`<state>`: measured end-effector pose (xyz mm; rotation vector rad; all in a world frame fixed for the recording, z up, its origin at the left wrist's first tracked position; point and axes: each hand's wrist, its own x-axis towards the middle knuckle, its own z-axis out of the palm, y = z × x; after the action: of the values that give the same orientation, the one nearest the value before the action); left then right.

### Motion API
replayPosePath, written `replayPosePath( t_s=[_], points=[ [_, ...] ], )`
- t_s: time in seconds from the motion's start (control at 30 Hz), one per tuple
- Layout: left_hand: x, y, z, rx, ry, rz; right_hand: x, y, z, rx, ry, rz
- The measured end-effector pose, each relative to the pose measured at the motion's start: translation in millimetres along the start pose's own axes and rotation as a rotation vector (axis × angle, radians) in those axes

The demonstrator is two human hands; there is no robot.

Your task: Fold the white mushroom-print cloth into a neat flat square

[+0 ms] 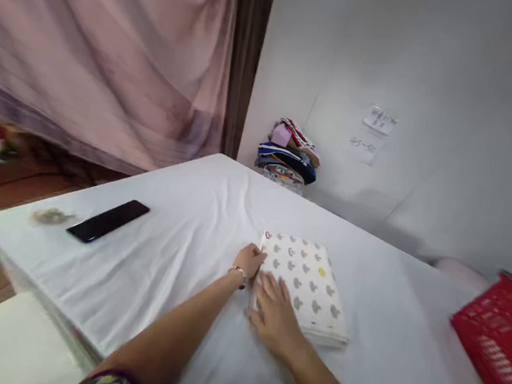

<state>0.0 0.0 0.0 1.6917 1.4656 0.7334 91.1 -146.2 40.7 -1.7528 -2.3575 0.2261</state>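
Note:
A folded cream cloth (312, 282) with rows of grey printed motifs, a few red and one yellow, lies on the white-covered table (175, 225). At its left edge, my left hand (248, 262) has its fingers closed on the fabric near the far left corner; a bracelet circles that wrist. My right hand (274, 312) rests palm down on the near left part of the cloth, fingers stretched and slightly blurred. Several layers show along the cloth's near edge.
A black phone (109, 221) and a small blurred item (50, 215) lie on the left. Folded fabrics (288, 155) are stacked by the wall at the far edge. A red bag or box (499, 341) stands right. A pink curtain (115, 39) hangs behind.

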Motion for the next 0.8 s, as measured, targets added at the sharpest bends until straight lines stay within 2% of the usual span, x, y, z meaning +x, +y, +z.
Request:
replayPosePath(
  t_s=[0.1, 0.17, 0.27, 0.3, 0.37, 0.43, 0.5, 0.6, 0.67, 0.73, 0.8],
  points=[
    [-2.7, 2.3, -0.8, -0.001, -0.038, -0.01, -11.0, -4.5, 7.0, -0.003, 0.027, -0.011],
    [-4.3, 5.7, -0.8, 0.037, 0.021, 0.063, -13.8, -6.8, 7.8, 0.003, 0.045, -0.009],
    [-5.8, 13.9, 1.1, 0.15, 0.165, 0.333, -12.4, -8.5, 4.3, 0.022, 0.075, 0.001],
    [-5.7, 16.8, 2.3, 0.204, 0.163, 0.431, -11.7, -8.8, 2.9, 0.027, 0.08, 0.002],
    [-4.2, 21.5, 5.2, 0.319, 0.044, 0.525, -12.3, -9.5, 1.3, 0.035, 0.075, 0.006],
    [-1.5, 23.3, 8.2, 0.415, -0.106, 0.485, -17.7, -11.1, 0.7, 0.046, 0.05, -0.007],
    [0.9, 22.3, 10.4, 0.459, -0.192, 0.414, -28.0, -12.5, -0.8, 0.075, 0.017, -0.056],
    [2.1, 19.2, 12.2, 0.47, -0.194, 0.384, -46.9, -6.9, -9.3, 0.173, -0.034, -0.211],
    [1.1, 18.2, 12.9, 0.466, -0.181, 0.386, -56.1, 7.9, -19.0, 0.233, 0.007, -0.235],
    [-1.0, 18.3, 13.5, 0.451, -0.159, 0.387, -60.0, 33.3, -28.8, 0.255, 0.159, -0.095],
    [-4.1, 18.9, 13.5, 0.414, -0.094, 0.372, -60.0, 65.6, -35.4, 0.251, 0.347, 0.165]
  ],
)
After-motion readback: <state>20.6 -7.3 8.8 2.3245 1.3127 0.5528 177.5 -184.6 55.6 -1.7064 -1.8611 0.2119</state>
